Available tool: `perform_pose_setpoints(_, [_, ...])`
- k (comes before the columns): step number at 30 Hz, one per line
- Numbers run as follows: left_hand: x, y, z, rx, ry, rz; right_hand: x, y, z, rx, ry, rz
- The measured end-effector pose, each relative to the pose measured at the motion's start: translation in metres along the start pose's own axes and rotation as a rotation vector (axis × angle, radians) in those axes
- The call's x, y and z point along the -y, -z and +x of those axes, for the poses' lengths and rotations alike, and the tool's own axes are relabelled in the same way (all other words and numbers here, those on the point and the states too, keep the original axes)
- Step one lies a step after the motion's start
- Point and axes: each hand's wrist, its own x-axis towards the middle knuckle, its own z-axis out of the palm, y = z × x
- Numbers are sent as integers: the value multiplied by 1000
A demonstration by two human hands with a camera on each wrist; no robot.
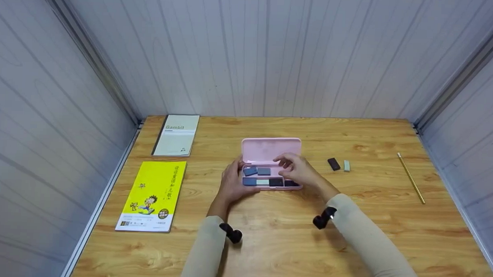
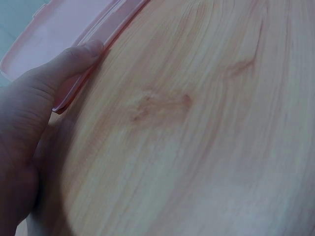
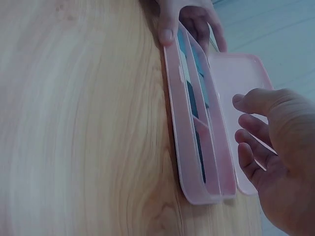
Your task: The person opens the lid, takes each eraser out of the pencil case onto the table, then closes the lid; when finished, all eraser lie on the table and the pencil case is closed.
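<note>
**Open pink case steadied at mid-table, six erasers inside**

One pink case [image 1: 270, 164] lies open at the middle of the wooden table [image 1: 292, 246], lid raised toward the wall. Six erasers show inside it: two in the far row, four in the near row. Right of the case lie two loose erasers, one dark [image 1: 333, 164] and one pale [image 1: 347, 165]; farther right lies one pencil [image 1: 411, 178]. Left of the case are two books: a grey notebook [image 1: 177, 135] marked "Gambit" and a yellow book [image 1: 152, 196] whose print is too small to read.

The left hand [image 1: 233, 183] grips the case's left end, thumb on the near rim. The right hand [image 1: 296, 169] hovers above the case's right half, fingers loosely curled, holding nothing.
</note>
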Motion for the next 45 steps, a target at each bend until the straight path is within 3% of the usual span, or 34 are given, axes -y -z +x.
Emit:
perform_pose_setpoints(10, [-1,1,-1,-6,-11,-9,2,-24,13,34,-14,-8])
perform_pose_setpoints(17, [0,1,0,-12,-35,6,-2,-35,18,43,40,9])
perform_pose_setpoints(23, [1,1,0,-23,-53,2,-5,-40,20,38,36,37])
perform_pose_setpoints(33, [0,2,0,-11,-26,5,-4,-42,21,43,-12,-8])
perform_pose_setpoints(40, [0,2,0,-11,-18,9,-4,-48,23,46,21,-52])
perform_pose_setpoints(45, [-1,2,-1,-6,-14,13,-23,-56,29,33,53,-100])
